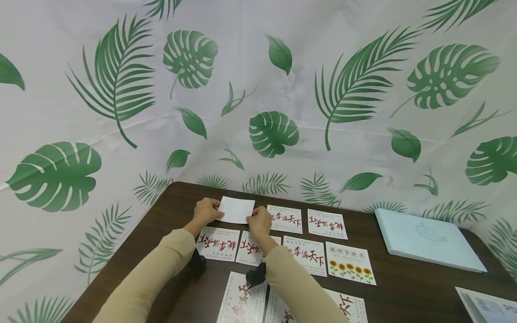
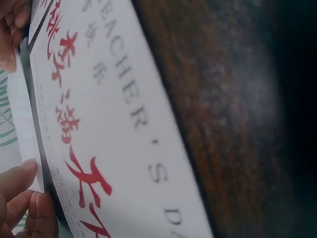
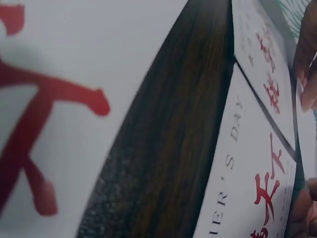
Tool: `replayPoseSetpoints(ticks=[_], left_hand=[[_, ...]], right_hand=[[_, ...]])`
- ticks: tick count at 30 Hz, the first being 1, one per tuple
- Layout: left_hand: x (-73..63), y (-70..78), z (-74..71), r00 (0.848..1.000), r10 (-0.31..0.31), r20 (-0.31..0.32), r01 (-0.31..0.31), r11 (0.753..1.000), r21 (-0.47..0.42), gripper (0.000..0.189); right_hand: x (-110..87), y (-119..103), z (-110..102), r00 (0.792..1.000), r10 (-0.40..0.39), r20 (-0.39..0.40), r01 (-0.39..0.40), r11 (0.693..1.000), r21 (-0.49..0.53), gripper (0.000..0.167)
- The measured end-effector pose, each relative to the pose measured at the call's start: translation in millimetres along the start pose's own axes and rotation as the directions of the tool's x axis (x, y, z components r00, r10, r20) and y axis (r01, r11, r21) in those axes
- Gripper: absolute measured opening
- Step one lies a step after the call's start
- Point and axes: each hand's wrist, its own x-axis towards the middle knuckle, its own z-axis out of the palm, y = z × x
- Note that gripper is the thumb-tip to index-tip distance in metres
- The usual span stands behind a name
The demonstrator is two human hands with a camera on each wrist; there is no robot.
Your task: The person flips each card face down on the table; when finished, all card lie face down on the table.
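A blank white card point(image 1: 237, 210) is between both hands near the back left of the table. The left hand point(image 1: 207, 210) pinches its left edge, thumb on top. At its lower right corner, the right hand point(image 1: 260, 222) holds it between thumb and fingers. In the left wrist view, the card's pale face point(image 2: 25, 119) appears almost edge-on, with a thumb point(image 2: 21, 179) against it. Right beside the right hand lies a card with red characters point(image 1: 285, 219). Below the hands, another red-lettered card point(image 1: 218, 243) lies face up.
Several printed cards lie in rows on the dark wooden table point(image 1: 408, 287), including a sunflower card point(image 1: 350, 264). A light-blue folder point(image 1: 430, 240) lies at the right, and a white booklet point(image 1: 490, 307) near the front right. A leaf-patterned cloth point(image 1: 226, 107) hangs behind.
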Motion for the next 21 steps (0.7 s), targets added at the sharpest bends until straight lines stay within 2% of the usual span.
replayPoseSetpoints(ticks=[4, 12, 16, 20, 21], left_hand=[[4.6, 3.6, 1.3, 1.0, 0.0, 0.018, 0.0, 1.0, 0.02, 0.036], [6.3, 8.2, 0.2, 0.999, -0.028, 0.034, 0.027, 0.999, 0.02, 0.038], [5.2, 6.2, 1.3, 0.998, -0.047, 0.051, 0.045, 0.998, 0.04, 0.039], [2.6, 7.4, 0.3, 0.998, -0.047, 0.05, 0.044, 0.998, 0.054, 0.04], [2.1, 6.9, 0.0, 0.998, -0.045, 0.049, 0.042, 0.997, 0.057, 0.04]], right_hand=[[1.7, -3, -4, 1.0, -0.007, -0.002, 0.007, 0.996, -0.092, 0.016], [2.8, -6, -7, 1.0, 0.009, 0.03, -0.005, 0.993, -0.122, 0.017], [5.2, -1, -10, 0.999, 0.015, 0.046, -0.013, 0.999, -0.046, 0.015], [23.7, 12, -33, 0.999, 0.012, 0.036, -0.016, 0.994, 0.11, 0.016], [30.3, 20, -41, 1.0, -0.011, 0.017, 0.008, 0.991, 0.137, 0.017]])
